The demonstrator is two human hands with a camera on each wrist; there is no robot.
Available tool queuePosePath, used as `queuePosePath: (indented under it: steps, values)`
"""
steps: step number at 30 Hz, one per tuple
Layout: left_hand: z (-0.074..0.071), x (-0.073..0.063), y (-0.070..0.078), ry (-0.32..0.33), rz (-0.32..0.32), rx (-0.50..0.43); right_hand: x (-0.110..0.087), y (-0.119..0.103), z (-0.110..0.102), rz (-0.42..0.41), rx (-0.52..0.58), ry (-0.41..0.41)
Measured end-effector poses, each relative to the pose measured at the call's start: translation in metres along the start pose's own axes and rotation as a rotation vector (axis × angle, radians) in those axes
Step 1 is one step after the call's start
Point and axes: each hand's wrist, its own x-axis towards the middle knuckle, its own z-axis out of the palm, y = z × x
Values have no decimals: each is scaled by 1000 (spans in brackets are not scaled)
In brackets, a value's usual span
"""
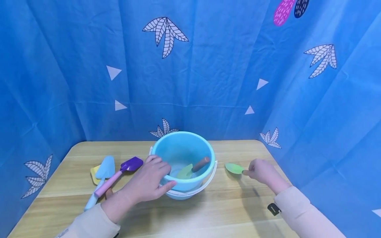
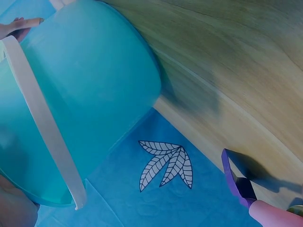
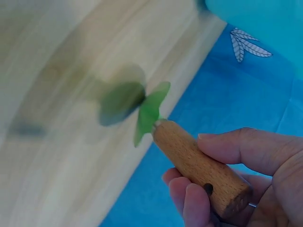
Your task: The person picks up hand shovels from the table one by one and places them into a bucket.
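Note:
My left hand (image 1: 148, 180) grips the near left rim of a light blue toy bucket (image 1: 178, 145), fingers over the edge and thumb on the outer wall. Inside the bucket lies a small green toy tool (image 1: 185, 172) with a brown handle. To the bucket's right, my right hand (image 1: 263, 172) holds a toy shovel (image 1: 234, 168) with a green blade just above the table. In the right wrist view, thumb and fingers pinch its wooden handle (image 3: 203, 165). The bucket's white carrying handle (image 2: 42, 113) hangs down against its side.
Left of the bucket lie a purple shovel (image 1: 131, 164) with a pink handle, a light blue shovel (image 1: 106, 167) and a yellow tool (image 1: 94, 174) partly beneath it. A blue patterned curtain (image 1: 190, 79) rises behind the wooden table (image 1: 226, 211) and along its sides.

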Motion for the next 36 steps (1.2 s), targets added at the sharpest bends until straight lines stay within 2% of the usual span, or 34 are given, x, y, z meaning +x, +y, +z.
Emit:
queuePosePath:
  steps: [8, 16, 22, 27, 36]
  values:
    - [2, -1, -1, 2, -6, 0, 8, -9, -18, -56, -69, 30]
    - [6, -2, -3, 5, -1, 15, 21, -20, -39, -40, -47, -8]
    - [9, -1, -4, 18, 12, 20, 28, -27, -50, -52, -35, 4]
    - [9, 0, -3, 15, 14, 12, 30, -30, -59, -50, -22, -29]
    - [9, 0, -3, 10, 11, 21, 29, -50, -79, -126, -11, -94]
